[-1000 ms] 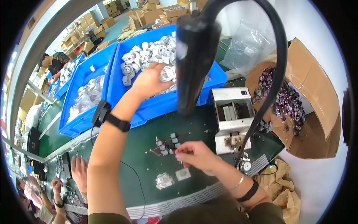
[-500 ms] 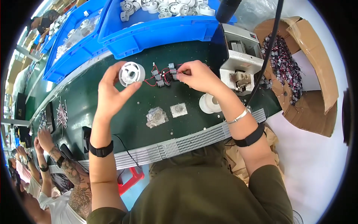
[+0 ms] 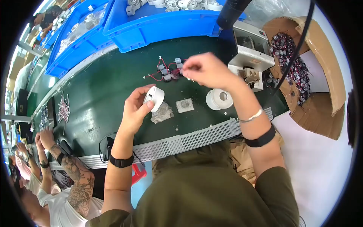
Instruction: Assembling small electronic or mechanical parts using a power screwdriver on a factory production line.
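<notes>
1 white, hollow, round plastic part (image 3: 157,97) is in the left hand (image 3: 135,111), pinched at its rim between thumb and fingers, tilted, raised over the dark green tabletop (image 3: 102,87). The right hand (image 3: 208,70) is blurred, fingers curled in, at the right edge of a loose cluster of small grey block-shaped components with red wires (image 3: 166,78); can't tell whether it grips or touches any. Cluster lies on the tabletop, beyond the left hand. A 2nd white round plastic part (image 3: 214,101), with a circular opening, rests on the tabletop near the right forearm. Between the 2 white parts: a thin pale square piece (image 3: 184,106) and, left of it, a crumpled greyish lump (image 3: 162,114), overlapped in view by the held part. Far side: blue plastic bin (image 3: 162,30), white round plastic pieces (image 3: 185,4) inside. Right side: white metal machine (image 3: 254,55), then open brown cardboard box (image 3: 325,83) with a heap of dark, red-wired components (image 3: 293,72). White perforated strip (image 3: 181,141) runs along the near edge. Far left: a co-worker's tattooed forearm (image 3: 72,166).
</notes>
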Demonstrator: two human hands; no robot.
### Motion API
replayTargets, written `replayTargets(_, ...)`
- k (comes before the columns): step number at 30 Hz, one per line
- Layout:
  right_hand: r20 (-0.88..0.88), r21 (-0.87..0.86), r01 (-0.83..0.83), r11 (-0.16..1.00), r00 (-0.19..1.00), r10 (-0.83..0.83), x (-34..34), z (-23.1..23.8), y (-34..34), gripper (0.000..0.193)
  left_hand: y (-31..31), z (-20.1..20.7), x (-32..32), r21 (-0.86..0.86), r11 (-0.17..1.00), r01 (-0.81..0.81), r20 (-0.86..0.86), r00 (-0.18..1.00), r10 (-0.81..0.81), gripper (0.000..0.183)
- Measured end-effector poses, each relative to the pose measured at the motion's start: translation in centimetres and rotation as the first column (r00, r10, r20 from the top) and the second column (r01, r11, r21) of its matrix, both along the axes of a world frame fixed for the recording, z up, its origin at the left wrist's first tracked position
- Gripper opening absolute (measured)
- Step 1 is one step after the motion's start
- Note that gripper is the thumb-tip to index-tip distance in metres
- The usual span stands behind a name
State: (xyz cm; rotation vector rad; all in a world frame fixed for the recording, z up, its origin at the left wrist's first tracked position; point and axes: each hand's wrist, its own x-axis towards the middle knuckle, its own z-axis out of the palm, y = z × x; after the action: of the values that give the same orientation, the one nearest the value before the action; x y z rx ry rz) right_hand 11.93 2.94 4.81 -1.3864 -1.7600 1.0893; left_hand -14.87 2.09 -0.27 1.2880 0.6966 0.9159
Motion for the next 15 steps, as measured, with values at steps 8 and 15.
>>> replayTargets(8, 0.021, 0.190, 0.244, 0.951, 0.967, -0.252, 0.9, 1.7, -2.0, 0.015, -1.5, 1.4, 3.5, -0.145, 0.989, 0.039, 0.067, 0.997, -0.030, 0.047)
replayTargets(15, -0.580, 0.075, 0.350, 0.934, 0.777, -0.244, 2.4, 4.5, -8.5, 0.027, -3.4, 3.6, 8.4, 0.396, 0.913, 0.100, -0.375, 0.925, 0.061, 0.061)
